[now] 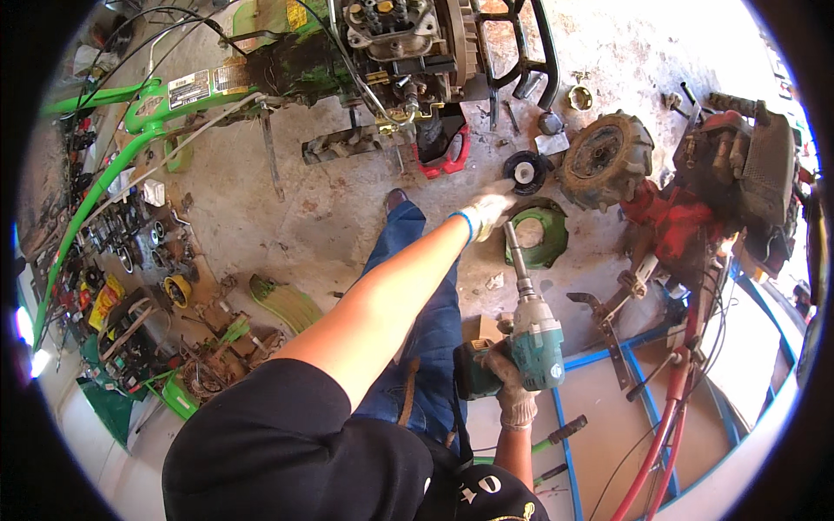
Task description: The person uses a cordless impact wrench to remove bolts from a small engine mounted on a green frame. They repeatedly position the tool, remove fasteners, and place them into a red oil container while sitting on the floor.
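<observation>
In my right hand (516, 395), gloved and wrapped round its handle, is a teal and grey cordless impact wrench (537, 343). Its long socket extension (519, 260) points away from me, the tip beside my left hand. My left hand (488, 213), in a pale glove with a blue cuff, reaches across my legs to that tip. Its fingers are blurred, so whether they touch the socket cannot be told. Just beyond lies a green ring-shaped housing (549, 247) on the floor. A black round part with a pale centre (525, 174) sits farther off.
A green-framed machine with an exposed engine (395, 39) stands ahead. To the right are a lugged tyre (605, 161) and a red machine (673, 217). Loose parts (130, 234) cover the floor at left. A blue metal frame (643, 382) lies at lower right.
</observation>
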Available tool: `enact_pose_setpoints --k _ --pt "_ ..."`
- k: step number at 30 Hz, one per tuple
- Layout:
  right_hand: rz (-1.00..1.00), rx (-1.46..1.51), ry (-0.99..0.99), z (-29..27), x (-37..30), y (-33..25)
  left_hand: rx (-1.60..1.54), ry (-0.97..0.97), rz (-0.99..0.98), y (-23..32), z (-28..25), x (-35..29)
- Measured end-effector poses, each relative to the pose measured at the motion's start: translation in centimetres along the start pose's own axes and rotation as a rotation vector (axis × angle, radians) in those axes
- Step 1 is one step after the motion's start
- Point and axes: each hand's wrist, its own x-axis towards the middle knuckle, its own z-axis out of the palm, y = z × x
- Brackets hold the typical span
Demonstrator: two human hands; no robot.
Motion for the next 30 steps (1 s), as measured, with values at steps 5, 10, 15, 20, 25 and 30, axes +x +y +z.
enact_pose_setpoints --k 5,10,15,20,25,30 --pt "-0.118 -0.097 -0.058 -2.6 1.2 1.5 -0.203 0.039 0.050 1.4 0.6 -0.4" --pt "-0.054 0.032 -0.167 -2.8 4.3 2.4 -0.384 -0.027 0.108 0.2 -2.7 -6.9" --pt "-0.424 -0.747 -0.303 -0.3 9.1 1.5 -0.723 -0.387 0.311 3.4 -2.8 -14.6" --pt "-0.427 -0.351 -0.318 5.1 12.8 0.1 -0.841 -0.184 0.437 8.3 -3.2 -16.9" --pt "-0.336 -0.160 -0.368 8.4 15.7 -1.7 -0.840 -0.134 0.513 10.3 -5.5 -15.2" --pt "-0.589 -0.550 -0.452 9.2 16.7 -3.5 -0.762 -0.198 0.531 10.0 -7.3 -13.5"
